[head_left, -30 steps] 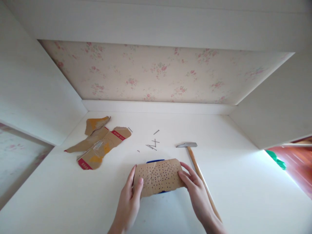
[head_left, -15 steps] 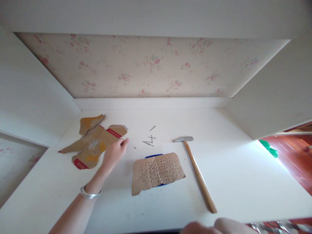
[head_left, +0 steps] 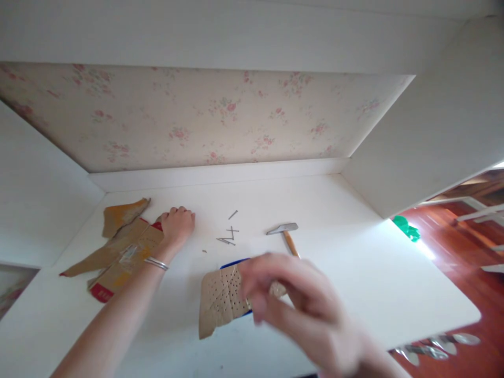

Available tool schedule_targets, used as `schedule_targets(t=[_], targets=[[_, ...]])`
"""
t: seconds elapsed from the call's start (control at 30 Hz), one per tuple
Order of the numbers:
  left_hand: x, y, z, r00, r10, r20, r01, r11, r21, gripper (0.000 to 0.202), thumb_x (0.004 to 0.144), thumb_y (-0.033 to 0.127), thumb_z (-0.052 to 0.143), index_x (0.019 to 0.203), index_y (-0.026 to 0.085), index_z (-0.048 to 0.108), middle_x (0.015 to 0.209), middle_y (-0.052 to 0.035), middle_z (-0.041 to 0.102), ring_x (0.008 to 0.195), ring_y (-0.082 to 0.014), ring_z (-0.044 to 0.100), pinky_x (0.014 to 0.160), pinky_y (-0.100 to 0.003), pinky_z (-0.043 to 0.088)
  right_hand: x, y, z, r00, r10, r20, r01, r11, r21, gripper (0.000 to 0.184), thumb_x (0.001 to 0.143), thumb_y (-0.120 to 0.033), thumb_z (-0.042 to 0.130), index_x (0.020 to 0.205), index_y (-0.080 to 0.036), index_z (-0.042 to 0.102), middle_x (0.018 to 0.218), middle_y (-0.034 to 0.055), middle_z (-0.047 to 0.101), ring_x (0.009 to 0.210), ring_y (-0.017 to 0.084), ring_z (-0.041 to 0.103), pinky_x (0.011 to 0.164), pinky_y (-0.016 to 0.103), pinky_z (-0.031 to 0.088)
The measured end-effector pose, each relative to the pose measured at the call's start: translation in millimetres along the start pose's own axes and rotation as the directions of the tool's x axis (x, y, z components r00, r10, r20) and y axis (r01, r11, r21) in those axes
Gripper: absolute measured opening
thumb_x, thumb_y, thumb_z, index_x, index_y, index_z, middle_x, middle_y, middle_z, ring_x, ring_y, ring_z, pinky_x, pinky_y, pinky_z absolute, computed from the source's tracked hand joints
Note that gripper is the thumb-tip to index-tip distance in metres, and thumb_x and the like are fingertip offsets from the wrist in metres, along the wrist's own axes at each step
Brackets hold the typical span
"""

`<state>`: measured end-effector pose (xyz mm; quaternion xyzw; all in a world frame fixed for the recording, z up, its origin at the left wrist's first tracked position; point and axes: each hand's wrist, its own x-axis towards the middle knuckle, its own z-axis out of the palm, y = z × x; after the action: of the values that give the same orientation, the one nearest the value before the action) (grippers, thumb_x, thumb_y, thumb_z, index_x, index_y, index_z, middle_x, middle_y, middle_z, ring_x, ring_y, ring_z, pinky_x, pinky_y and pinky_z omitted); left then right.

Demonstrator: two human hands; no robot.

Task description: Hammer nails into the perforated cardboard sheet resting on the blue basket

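Observation:
My left hand (head_left: 178, 226) rests at the right end of the torn brown cardboard (head_left: 136, 247) with red print. Its fingers are curled downward, and whatever they hold is hidden. My right hand (head_left: 303, 304), blurred by motion, hangs over the right part of a cardboard piece full of punched holes (head_left: 220, 299). Its fingers are bent, with thumb and forefinger near each other; nothing can be made out between them. A blue edge (head_left: 235, 262) shows from under the punched piece. Several loose nails (head_left: 227, 236) lie between the hands, behind the punched piece.
A hammer (head_left: 282, 228) lies right of the nails, most of its wooden handle hidden by my right hand. White side panels and a back ledge (head_left: 220, 172) enclose the white tabletop (head_left: 374, 273). A green object (head_left: 407, 229) is beyond the right edge.
My right hand has risen from the bottom edge to over the punched cardboard. My left hand has moved onto the torn cardboard's end, its fingers curled down. The view has shifted rightward.

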<state>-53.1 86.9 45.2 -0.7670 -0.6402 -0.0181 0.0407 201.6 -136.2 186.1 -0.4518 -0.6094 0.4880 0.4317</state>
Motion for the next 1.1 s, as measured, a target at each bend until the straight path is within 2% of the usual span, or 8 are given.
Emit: schedule_targets(t=[0.07, 0.1, 0.2, 0.3, 0.47, 0.67, 0.93, 1.1], targets=[[-2.1, 5.0, 3.0, 1.0, 0.016, -0.004, -0.016, 1.0, 0.004, 0.038, 0.095, 0.027, 0.038, 0.097, 0.014, 0.073, 0.105, -0.0182, 0.07, 0.105, -0.034, 0.058, 0.088, -0.049, 0.038, 57.5, 28.5, -7.3, 0.997, 0.031, 0.065, -0.011, 0.957, -0.289, 0.022, 0.099, -0.03, 0.05, 0.114, -0.023, 0.064, 0.1, 0.0025, 0.073, 0.072, 0.014, 0.068, 0.068, 0.029, 0.057], [-4.2, 7.2, 3.6, 1.0, 0.027, -0.008, -0.027, 1.0, 0.003, 0.037, 0.095, 0.026, 0.038, 0.101, 0.017, 0.073, 0.106, -0.0166, 0.07, 0.105, -0.0331, 0.058, 0.088, -0.049, 0.038, 85.4, 47.2, -10.6, 0.996, 0.054, 0.074, -0.014, 0.888, -0.46, 0.024, 0.1, -0.027, 0.045, 0.115, -0.021, 0.063, 0.099, 0.0028, 0.073, 0.073, 0.014, 0.068, 0.07, 0.03, 0.057], [-13.3, 11.8, 3.2, 0.998, 0.052, -0.025, -0.052, 0.999, 0.002, 0.036, 0.094, 0.025, 0.039, 0.116, 0.02, 0.068, 0.11, -0.0148, 0.07, 0.108, -0.0322, 0.056, 0.092, -0.049, 0.035, 148.6, 103.7, -17.0, 0.997, 0.062, 0.052, -0.014, 0.772, -0.635, 0.025, 0.098, -0.022, 0.049, 0.118, -0.015, 0.063, 0.117, 0.0114, 0.068, 0.101, 0.024, 0.065, 0.091, 0.045, 0.051], [-22.3, 12.1, 2.8, 0.998, 0.055, -0.029, -0.055, 0.998, 0.0, 0.035, 0.093, 0.028, 0.041, 0.11, 0.017, 0.071, 0.109, -0.0169, 0.068, 0.109, -0.0342, 0.054, 0.091, -0.048, 0.036, 176.8, 143.1, -18.0, 0.989, 0.033, 0.146, 0.088, 0.661, -0.745, 0.033, 0.094, -0.03, 0.061, 0.126, -0.021, 0.058, 0.136, 0.0092, 0.056, 0.117, 0.027, 0.057, 0.097, 0.051, 0.048], [-28.7, 7.5, 8.3, 0.995, 0.093, -0.029, -0.094, 0.995, -0.044, 0.036, 0.093, 0.02, 0.039, 0.095, 0.019, 0.075, 0.106, -0.0133, 0.07, 0.107, -0.0317, 0.057, 0.089, -0.045, 0.039, 186.4, 171.7, -16.7, 0.949, 0.049, 0.31, 0.237, 0.535, -0.811, 0.029, 0.095, -0.03, 0.061, 0.122, -0.021, 0.061, 0.133, 0.0085, 0.058, 0.113, 0.026, 0.06, 0.095, 0.049, 0.05], [-31.1, 1.7, 18.3, 0.985, 0.166, -0.045, -0.171, 0.975, -0.142, 0.042, 0.086, 0.005, 0.043, 0.113, 0.02, 0.071, 0.114, -0.0085, 0.071, 0.107, -0.0243, 0.062, 0.098, -0.037, 0.039, 177.3, 183.6, -17.7, 0.936, 0.064, 0.347, 0.276, 0.477, -0.835, 0.024, 0.095, -0.031, 0.06, 0.117, -0.02, 0.063, 0.125, 0.0076, 0.063, 0.107, 0.024, 0.063, 0.091, 0.046, 0.052], [-37.2, 3.0, 17.0, 0.986, 0.137, -0.092, -0.149, 0.978, -0.143, 0.036, 0.094, 0.016, 0.04, 0.118, 0.02, 0.067, 0.115, -0.0105, 0.069, 0.104, -0.0265, 0.061, 0.094, -0.04, 0.041, 161.0, 175.5, -10.9, 0.942, 0.082, 0.326, 0.24, 0.514, -0.824, 0.024, 0.095, -0.031, 0.06, 0.116, -0.019, 0.063, 0.12, 0.0071, 0.065, 0.101, 0.022, 0.065, 0.087, 0.044, 0.055], [-33.3, 4.1, 15.1, 0.982, 0.166, -0.088, -0.177, 0.976, -0.124, 0.027, 0.094, 0.023, 0.045, 0.099, 0.019, 0.071, 0.104, -0.012, 0.069, 0.103, -0.0303, 0.058, 0.085, -0.043, 0.04, 158.7, 174.6, -6.5, 0.923, 0.11, 0.369, 0.243, 0.577, -0.78, 0.024, 0.095, -0.032, 0.06, 0.115, -0.018, 0.063, 0.117, 0.0066, 0.066, 0.096, 0.021, 0.066, 0.083, 0.041, 0.056]])
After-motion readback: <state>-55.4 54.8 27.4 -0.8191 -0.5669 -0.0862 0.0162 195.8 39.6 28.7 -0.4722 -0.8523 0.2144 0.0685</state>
